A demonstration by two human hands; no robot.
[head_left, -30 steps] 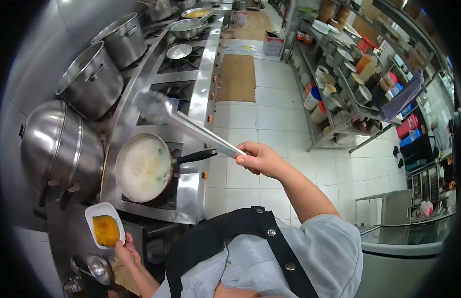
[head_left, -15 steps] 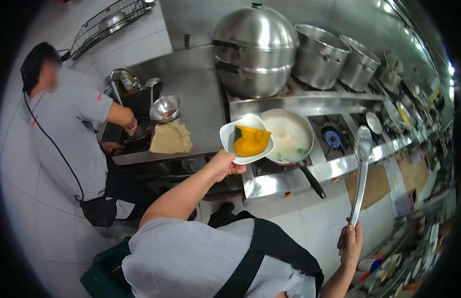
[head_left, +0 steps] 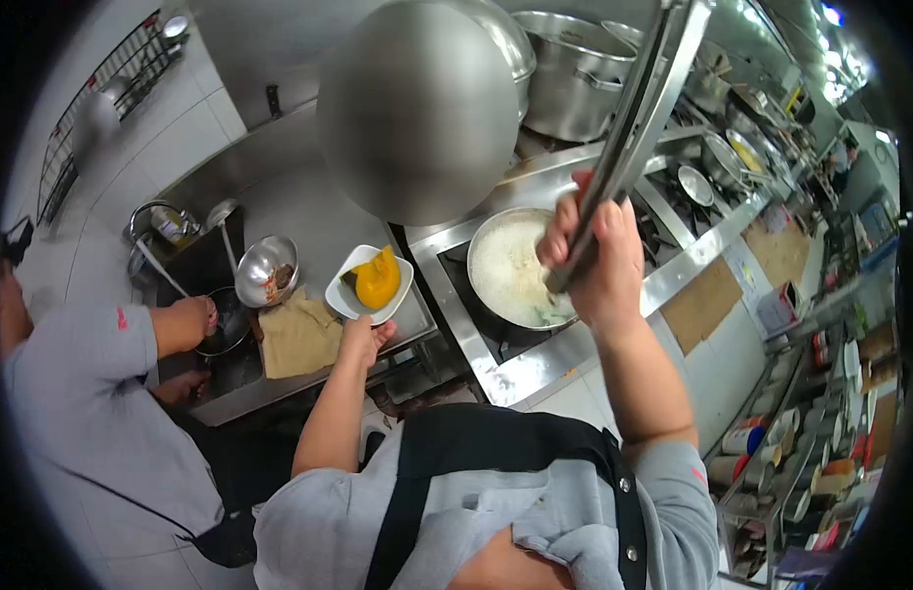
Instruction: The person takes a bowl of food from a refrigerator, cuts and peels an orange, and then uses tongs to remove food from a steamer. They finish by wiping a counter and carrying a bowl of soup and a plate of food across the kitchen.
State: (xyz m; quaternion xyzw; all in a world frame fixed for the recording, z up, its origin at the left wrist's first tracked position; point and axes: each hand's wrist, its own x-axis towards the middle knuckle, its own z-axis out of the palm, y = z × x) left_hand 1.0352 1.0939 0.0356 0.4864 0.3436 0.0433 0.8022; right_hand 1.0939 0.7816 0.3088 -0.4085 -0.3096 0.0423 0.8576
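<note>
My left hand [head_left: 363, 341] grips the near rim of a white square bowl [head_left: 403, 287] at the steel counter's front edge. Inside lies an orange-yellow pumpkin wedge [head_left: 378, 279] with a dark green patch on one side. My right hand [head_left: 606, 251] is closed round the end of long metal tongs [head_left: 645, 93], held upright close to the camera. Behind this hand, on the stove, a pan [head_left: 505, 258] holds pale, frothy liquid with something green near its lower edge. My hand and forearm hide the pan's handle.
A co-worker [head_left: 92, 364] at the left has both hands in the sink [head_left: 255, 379] by a dark pan. A folded tan cloth [head_left: 299, 339] and steel bowl [head_left: 267, 270] lie between us. Large pots [head_left: 574, 84] line the back; shelves of dishes [head_left: 781, 462] stand right.
My left hand has carried the bowl left, from beside the pan to the counter. My right hand has risen from low at the right, bringing the tongs up in front of the pan.
</note>
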